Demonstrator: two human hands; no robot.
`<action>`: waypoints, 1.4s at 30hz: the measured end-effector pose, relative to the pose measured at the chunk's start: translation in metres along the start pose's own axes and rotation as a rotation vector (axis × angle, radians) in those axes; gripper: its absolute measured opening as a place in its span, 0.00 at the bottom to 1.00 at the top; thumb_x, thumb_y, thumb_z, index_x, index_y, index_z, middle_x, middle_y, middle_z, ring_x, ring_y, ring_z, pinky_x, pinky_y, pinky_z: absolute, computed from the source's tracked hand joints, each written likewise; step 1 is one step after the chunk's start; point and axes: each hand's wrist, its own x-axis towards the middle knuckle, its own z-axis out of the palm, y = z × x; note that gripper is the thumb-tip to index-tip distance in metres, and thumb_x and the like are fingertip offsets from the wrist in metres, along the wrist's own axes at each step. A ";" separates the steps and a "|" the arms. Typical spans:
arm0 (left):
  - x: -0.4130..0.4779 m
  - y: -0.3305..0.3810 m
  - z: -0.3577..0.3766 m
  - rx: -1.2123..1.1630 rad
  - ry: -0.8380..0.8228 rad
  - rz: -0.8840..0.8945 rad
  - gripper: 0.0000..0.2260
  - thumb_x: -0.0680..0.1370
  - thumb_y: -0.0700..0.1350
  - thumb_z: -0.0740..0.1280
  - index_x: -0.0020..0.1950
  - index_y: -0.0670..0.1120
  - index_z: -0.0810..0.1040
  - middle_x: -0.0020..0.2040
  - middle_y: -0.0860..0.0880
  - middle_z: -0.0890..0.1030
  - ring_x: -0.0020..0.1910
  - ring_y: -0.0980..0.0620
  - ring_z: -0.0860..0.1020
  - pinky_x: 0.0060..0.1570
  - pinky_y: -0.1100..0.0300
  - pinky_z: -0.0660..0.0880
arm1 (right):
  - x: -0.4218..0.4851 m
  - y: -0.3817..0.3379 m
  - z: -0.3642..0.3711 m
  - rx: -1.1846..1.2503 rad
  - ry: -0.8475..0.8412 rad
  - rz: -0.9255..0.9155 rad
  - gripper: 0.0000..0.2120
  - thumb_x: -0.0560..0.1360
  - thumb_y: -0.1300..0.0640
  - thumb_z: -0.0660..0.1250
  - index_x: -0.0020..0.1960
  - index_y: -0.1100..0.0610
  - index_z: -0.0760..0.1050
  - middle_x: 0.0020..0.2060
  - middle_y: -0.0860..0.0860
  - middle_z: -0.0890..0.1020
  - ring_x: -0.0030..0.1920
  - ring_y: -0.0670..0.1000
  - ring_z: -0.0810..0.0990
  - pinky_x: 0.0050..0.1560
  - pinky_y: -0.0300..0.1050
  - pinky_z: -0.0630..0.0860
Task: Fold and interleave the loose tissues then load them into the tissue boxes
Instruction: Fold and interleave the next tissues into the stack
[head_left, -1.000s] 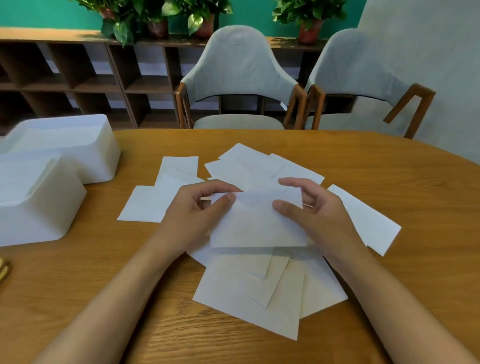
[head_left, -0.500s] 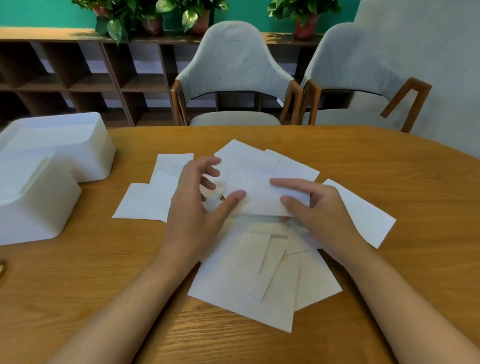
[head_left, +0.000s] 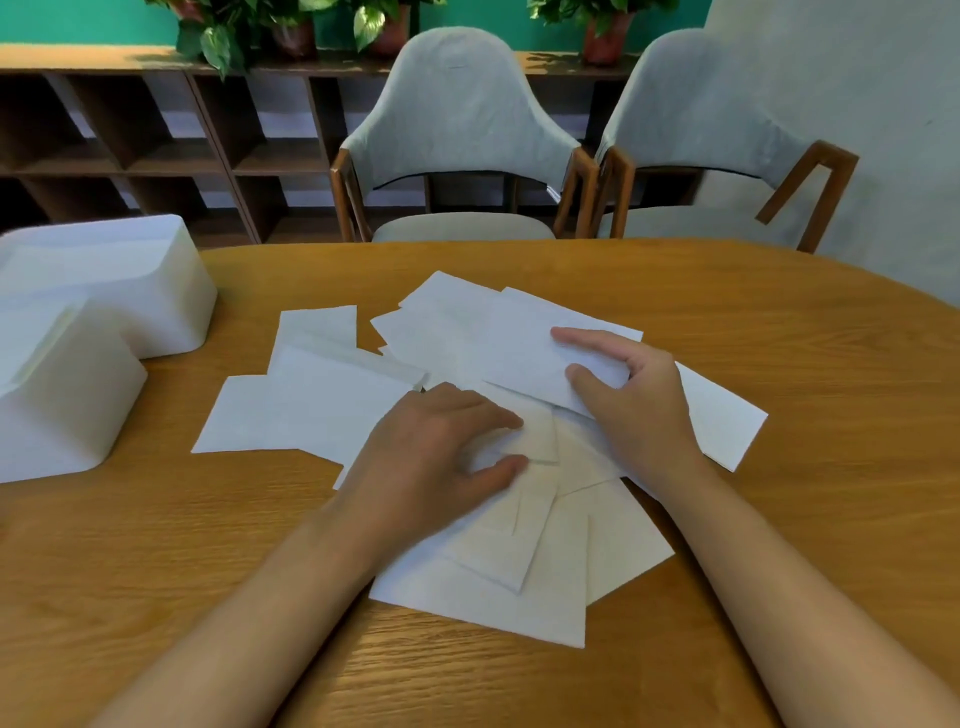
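Right fingers (head_left: 574, 336): forefinger at the far edge, thumb at the near edge, narrow; the right hand (head_left: 641, 415) holds one end of a folded tissue (head_left: 524, 353) across its short width.
Left fingers (head_left: 493, 415): loosely bent over the middle of the pile (head_left: 493, 592), thumb and forefinger narrowly apart about a sheet's corner; whether the left hand (head_left: 431, 462) pinches or only presses, cannot tell.
Step (judged): interleaving; the held tissue is to be tucked into the fold of a sheet on the pile.
Doing it well: keep the grip light and near the edges, so the crease is not crushed; steady the lower sheet with flat left fingers; slide the flap in level; square the edges before letting go; thin paper drags its neighbours, so go slowly.
Tissues: white, thin, matt, rectangular; several folded with sharp creases; fanned and overlapping, none squared.
Whereabouts: all lie mid-table (head_left: 779, 571); more sheets left of and beyond the hands; none seen going into a box.
Boxes: near box (head_left: 57, 415) and far box (head_left: 119, 280); white, smooth, round-cornered; close together at the left edge, well apart from the held tissue; contents unclear.
Table: wood, curved rim, plain grain, slight sheen.
Beyond: two grey padded chairs (head_left: 462, 119), wooden arms.
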 end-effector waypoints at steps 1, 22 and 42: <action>0.000 -0.001 0.001 0.022 0.009 0.031 0.14 0.79 0.57 0.73 0.62 0.54 0.85 0.56 0.58 0.85 0.54 0.56 0.80 0.51 0.57 0.78 | 0.000 0.000 0.001 -0.025 -0.010 -0.005 0.15 0.79 0.61 0.67 0.60 0.46 0.83 0.60 0.38 0.82 0.63 0.38 0.76 0.62 0.34 0.74; 0.006 -0.002 -0.035 -1.143 0.320 -0.466 0.07 0.78 0.46 0.60 0.48 0.46 0.75 0.46 0.49 0.78 0.46 0.53 0.78 0.41 0.57 0.71 | -0.004 -0.023 -0.009 0.148 -0.120 -0.029 0.26 0.76 0.35 0.56 0.67 0.44 0.78 0.58 0.23 0.76 0.61 0.27 0.70 0.58 0.27 0.66; 0.005 0.007 -0.027 -1.010 0.327 -0.727 0.08 0.79 0.51 0.74 0.56 0.52 0.86 0.48 0.54 0.88 0.46 0.53 0.87 0.42 0.59 0.83 | -0.024 -0.030 0.014 0.166 -0.237 -0.027 0.22 0.70 0.43 0.72 0.64 0.39 0.77 0.57 0.25 0.74 0.56 0.30 0.74 0.48 0.34 0.79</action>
